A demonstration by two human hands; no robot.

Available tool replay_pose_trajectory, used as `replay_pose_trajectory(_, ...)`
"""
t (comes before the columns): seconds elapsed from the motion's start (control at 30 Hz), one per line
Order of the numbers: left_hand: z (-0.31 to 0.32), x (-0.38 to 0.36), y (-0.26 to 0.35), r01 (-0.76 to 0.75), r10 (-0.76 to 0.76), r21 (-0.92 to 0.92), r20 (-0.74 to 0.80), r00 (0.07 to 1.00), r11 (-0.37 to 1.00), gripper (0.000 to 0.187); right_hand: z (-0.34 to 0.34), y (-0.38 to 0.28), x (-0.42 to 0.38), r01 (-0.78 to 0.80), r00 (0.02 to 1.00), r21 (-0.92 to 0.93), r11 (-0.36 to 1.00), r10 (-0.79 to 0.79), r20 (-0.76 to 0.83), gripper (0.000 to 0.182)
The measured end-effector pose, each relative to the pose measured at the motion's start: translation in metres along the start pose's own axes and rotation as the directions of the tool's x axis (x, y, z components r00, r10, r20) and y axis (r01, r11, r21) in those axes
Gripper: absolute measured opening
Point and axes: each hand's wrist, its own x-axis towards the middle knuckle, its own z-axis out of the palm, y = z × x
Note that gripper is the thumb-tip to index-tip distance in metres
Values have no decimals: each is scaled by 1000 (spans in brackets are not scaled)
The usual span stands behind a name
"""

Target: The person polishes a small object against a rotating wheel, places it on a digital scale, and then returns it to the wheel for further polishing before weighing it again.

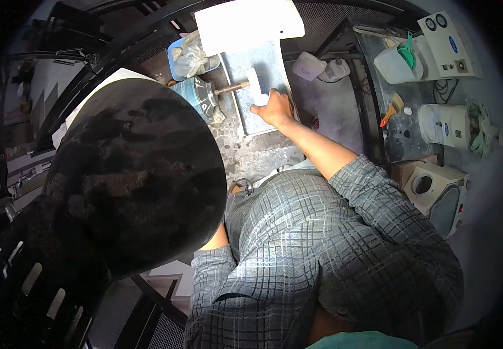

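A white block-like piece (pixel 254 83) stands over a shallow metal tray (pixel 272 58), beside the tip of a tapered brown spindle (pixel 231 88). The spindle sticks out of a blue-grey motor (pixel 195 96). My right hand (pixel 273 109) is at the lower end of the white piece, thumb and fingers closed around that end. A large dark round cover (pixel 141 174) fills the left of the view and hides my left hand; only a bit of that forearm shows at its lower edge.
Behind the motor is a blue basin (pixel 177 58) with plastic bags. A white panel (pixel 248 23) overhangs the tray. At the right, a bench carries a brush (pixel 392 109), a white tub with a green scoop (pixel 406 55) and devices. Plastic containers (pixel 310 66) stand beyond the tray.
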Motion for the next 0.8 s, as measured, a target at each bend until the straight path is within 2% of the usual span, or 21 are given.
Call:
replay_pose_trajectory(0.23,5,1,-6,0,0,-21,2,1000,1000,10,-3,2,1,25,1000,2,1000,-25,8,56)
replay_pose_trajectory(0.3,6,1,-5,-9,10,27,-25,1000,1000,10,-6,-1,-1,51,998,14,999,-51,24,56)
replay_pose_trajectory(0.43,5,3,-4,18,-18,21,-8,1000,1000,9,-2,7,7,-5,1000,4,1000,5,11,56)
replay_pose_trajectory(0.63,5,1,-8,-25,24,-62,-21,999,998,10,-11,13,7,42,999,-77,996,-45,-25,56)
replay_pose_trajectory(0.8,10,3,-11,-22,21,-43,-39,999,999,12,-20,10,2,52,998,-37,998,-53,-16,56)
